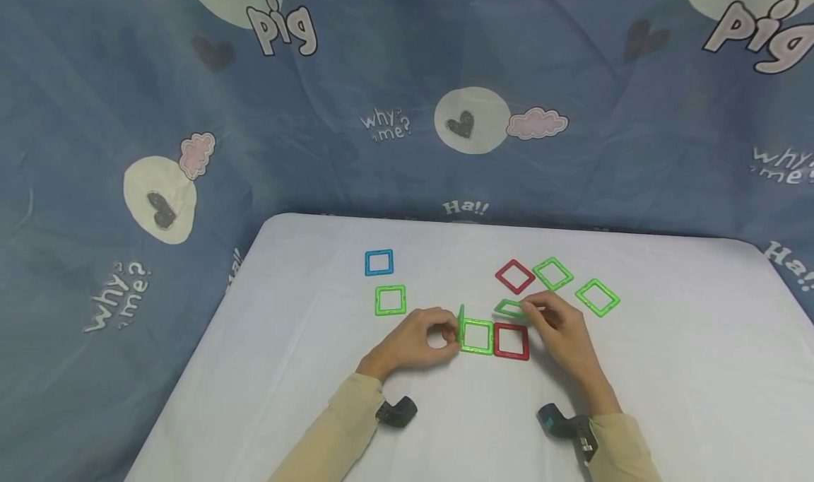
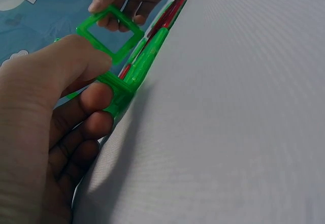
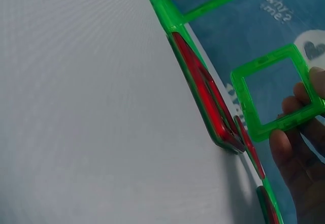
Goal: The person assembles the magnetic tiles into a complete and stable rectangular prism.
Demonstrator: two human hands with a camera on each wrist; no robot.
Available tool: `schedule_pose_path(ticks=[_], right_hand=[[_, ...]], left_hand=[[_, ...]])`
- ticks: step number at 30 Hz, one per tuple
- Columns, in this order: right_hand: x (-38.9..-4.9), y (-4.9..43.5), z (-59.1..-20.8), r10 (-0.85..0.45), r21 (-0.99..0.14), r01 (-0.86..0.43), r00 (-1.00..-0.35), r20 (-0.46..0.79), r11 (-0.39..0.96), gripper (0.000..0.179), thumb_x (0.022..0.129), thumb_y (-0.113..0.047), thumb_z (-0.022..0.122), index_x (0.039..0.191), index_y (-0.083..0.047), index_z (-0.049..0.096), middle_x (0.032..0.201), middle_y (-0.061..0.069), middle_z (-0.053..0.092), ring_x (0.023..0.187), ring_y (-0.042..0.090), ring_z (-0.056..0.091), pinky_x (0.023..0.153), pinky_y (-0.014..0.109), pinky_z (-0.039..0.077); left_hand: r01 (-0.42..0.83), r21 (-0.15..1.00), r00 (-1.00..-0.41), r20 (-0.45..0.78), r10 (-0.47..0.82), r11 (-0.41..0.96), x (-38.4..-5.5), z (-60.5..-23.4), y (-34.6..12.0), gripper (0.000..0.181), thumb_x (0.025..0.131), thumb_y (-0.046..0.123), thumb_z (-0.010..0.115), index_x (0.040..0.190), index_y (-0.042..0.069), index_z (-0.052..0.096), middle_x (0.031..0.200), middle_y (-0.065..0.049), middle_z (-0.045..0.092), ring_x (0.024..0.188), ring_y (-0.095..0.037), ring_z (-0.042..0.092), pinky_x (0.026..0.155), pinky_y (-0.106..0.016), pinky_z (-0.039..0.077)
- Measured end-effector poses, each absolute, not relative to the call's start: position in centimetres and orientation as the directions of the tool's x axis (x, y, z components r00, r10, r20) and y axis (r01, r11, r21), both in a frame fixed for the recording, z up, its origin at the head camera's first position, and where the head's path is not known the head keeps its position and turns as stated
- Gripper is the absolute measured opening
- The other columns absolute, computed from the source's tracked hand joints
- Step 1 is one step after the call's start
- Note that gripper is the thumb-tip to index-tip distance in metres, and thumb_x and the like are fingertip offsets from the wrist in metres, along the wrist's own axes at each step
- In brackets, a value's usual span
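Note:
Square magnetic tiles with open centres lie on a white-covered table. My left hand (image 1: pixel 416 341) pinches a green tile (image 2: pixel 119 84) standing upright along the left edge of a flat green tile (image 1: pixel 477 351). A flat red tile (image 1: pixel 511 357) adjoins that green one on its right. Between thumb and fingers, my right hand (image 1: pixel 566 333) holds another green tile (image 3: pixel 265 60), tilted and raised off the table just behind the red tile. The left fingers partly cover the upright tile.
Behind the left hand lie a blue tile (image 1: pixel 379 251) and a green tile (image 1: pixel 390 288). Beyond the right hand are a red tile (image 1: pixel 505 268) and two green tiles, one nearer it (image 1: pixel 562 268) and one farther right (image 1: pixel 607 290). A patterned blue curtain (image 1: pixel 394 171) hangs behind the table.

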State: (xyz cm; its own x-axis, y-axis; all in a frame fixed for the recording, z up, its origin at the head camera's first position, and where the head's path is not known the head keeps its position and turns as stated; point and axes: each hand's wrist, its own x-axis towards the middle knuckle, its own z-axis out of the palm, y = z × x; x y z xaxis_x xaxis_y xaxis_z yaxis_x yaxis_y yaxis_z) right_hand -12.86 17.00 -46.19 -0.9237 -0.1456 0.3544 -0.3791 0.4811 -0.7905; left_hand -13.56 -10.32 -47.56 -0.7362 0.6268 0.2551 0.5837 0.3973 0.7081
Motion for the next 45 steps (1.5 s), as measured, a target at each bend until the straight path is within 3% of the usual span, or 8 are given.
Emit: schedule_pose_path(ticks=[6,17,25,45], right_hand=[[-13.1,16.7,-46.1,-0.172,-0.801,-0.394,-0.919,0.356,0.45,0.014,0.084,-0.018,0.061,0.097,-0.022,0.06,0.092,-0.007,0.06,0.079,0.011,0.061,0.071,0.012,0.047],[-13.1,15.6,-45.2,-0.169,-0.794,-0.344,-0.939,0.3,0.502,0.012,0.084,-0.026,0.059,0.096,-0.023,0.06,0.092,-0.009,0.061,0.083,0.002,0.06,0.075,0.015,0.048],[-13.5,15.2,-45.7,-0.188,-0.806,-0.358,-0.934,0.304,0.472,0.012,0.084,-0.027,0.06,0.096,-0.025,0.06,0.09,-0.012,0.059,0.088,0.0,0.055,0.08,0.014,0.046],[-13.7,13.9,-45.8,-0.213,-0.799,-0.32,-0.946,0.243,0.509,0.016,0.085,-0.037,0.055,0.097,-0.027,0.059,0.095,-0.013,0.06,0.089,0.002,0.057,0.082,0.026,0.049]], left_hand=[[0.589,0.701,-0.736,0.259,0.625,0.403,-13.6,-47.5,-10.3,0.013,0.078,0.023,0.066,0.088,0.023,0.058,0.077,0.01,0.057,0.073,-0.002,0.052,0.07,-0.016,0.046],[0.595,0.708,-0.728,0.275,0.628,0.38,-12.4,-45.2,-10.0,0.014,0.075,0.011,0.066,0.087,0.012,0.059,0.077,0.0,0.059,0.072,-0.012,0.056,0.07,-0.023,0.048],[0.582,0.711,-0.736,0.256,0.627,0.394,-13.5,-47.5,-10.2,0.014,0.078,0.025,0.065,0.089,0.026,0.057,0.078,0.014,0.056,0.073,0.001,0.052,0.071,-0.014,0.045],[0.591,0.705,-0.73,0.261,0.631,0.393,-13.5,-47.4,-10.3,0.013,0.078,0.024,0.065,0.088,0.026,0.057,0.078,0.012,0.057,0.073,0.002,0.052,0.071,-0.013,0.045]])
